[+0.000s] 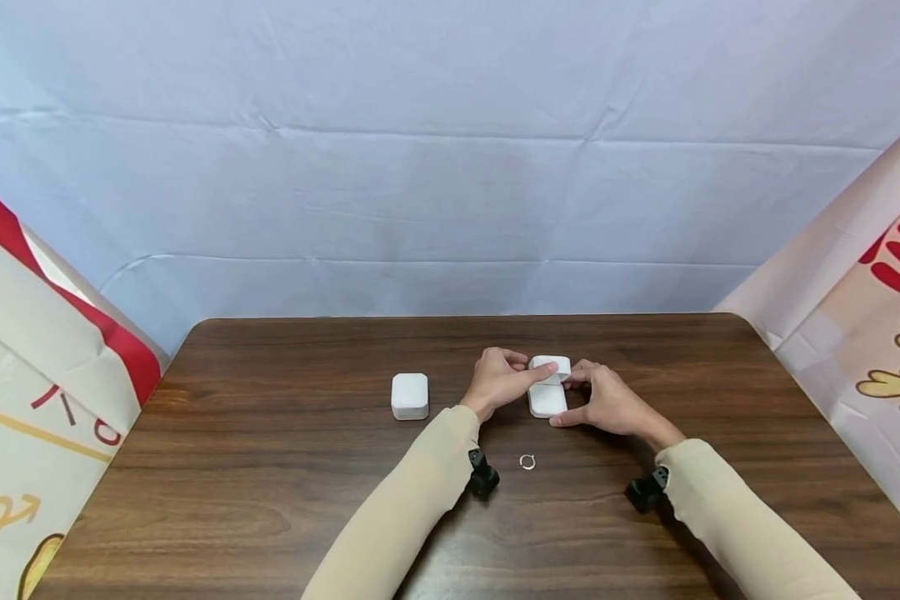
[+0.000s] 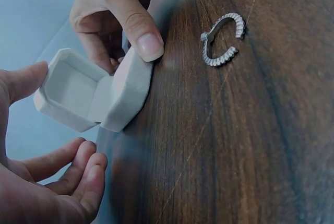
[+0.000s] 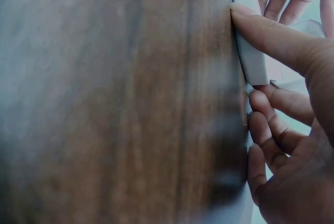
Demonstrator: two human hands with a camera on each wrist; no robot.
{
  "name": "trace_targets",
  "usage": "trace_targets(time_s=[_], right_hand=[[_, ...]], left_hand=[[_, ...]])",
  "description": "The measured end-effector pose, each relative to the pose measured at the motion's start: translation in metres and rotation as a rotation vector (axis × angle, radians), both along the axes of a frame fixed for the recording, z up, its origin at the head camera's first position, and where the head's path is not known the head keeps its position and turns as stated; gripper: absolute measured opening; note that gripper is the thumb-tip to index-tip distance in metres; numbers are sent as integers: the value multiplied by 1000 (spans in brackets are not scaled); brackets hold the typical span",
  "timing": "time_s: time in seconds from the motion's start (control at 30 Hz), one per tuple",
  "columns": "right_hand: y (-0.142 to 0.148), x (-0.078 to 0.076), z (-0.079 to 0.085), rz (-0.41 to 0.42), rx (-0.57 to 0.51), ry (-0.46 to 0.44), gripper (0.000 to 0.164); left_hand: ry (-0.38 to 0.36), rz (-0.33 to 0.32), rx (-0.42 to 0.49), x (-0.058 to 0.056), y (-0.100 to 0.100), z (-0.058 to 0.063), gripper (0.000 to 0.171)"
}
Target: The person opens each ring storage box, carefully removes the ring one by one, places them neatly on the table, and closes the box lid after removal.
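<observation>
A small white ring box (image 1: pixel 547 402) stands on the table with its lid (image 2: pixel 70 89) raised. My right hand (image 1: pixel 607 404) pinches its base, thumb (image 3: pixel 271 36) at the front side and fingers towards the hinge side. The left hand (image 1: pixel 498 383) has its thumb (image 2: pixel 28 80) against the rim of the lid. Its other fingers (image 2: pixel 78 172) are loosely bent beside the box, apart from it in the left wrist view. Nearer the person lies a silver ring (image 1: pixel 527 462) with a ribbed band and a gap in it.
A second white box (image 1: pixel 409 396), closed, sits to the left of the left hand. The brown wooden table (image 1: pixel 270 467) ends at a back edge near a pale hanging cloth (image 1: pixel 420 183). Printed cloths hang at both sides.
</observation>
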State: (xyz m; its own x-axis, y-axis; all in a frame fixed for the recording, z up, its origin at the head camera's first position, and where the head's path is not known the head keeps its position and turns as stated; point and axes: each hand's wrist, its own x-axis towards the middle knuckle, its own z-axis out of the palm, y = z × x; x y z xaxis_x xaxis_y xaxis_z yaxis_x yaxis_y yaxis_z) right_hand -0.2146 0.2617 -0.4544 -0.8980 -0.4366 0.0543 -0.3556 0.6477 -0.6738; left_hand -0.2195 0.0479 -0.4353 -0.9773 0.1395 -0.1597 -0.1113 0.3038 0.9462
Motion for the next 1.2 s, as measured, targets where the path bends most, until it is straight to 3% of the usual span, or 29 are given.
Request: trace_targets(time_s=[0.37,1.2], right_hand=[[0,1,2,3,-7,-11,47],[0,1,1,1,-15,-10,44]], left_hand=[[-56,1,-6,1,3,0,55],[-78,1,24,3,7,-2,46]])
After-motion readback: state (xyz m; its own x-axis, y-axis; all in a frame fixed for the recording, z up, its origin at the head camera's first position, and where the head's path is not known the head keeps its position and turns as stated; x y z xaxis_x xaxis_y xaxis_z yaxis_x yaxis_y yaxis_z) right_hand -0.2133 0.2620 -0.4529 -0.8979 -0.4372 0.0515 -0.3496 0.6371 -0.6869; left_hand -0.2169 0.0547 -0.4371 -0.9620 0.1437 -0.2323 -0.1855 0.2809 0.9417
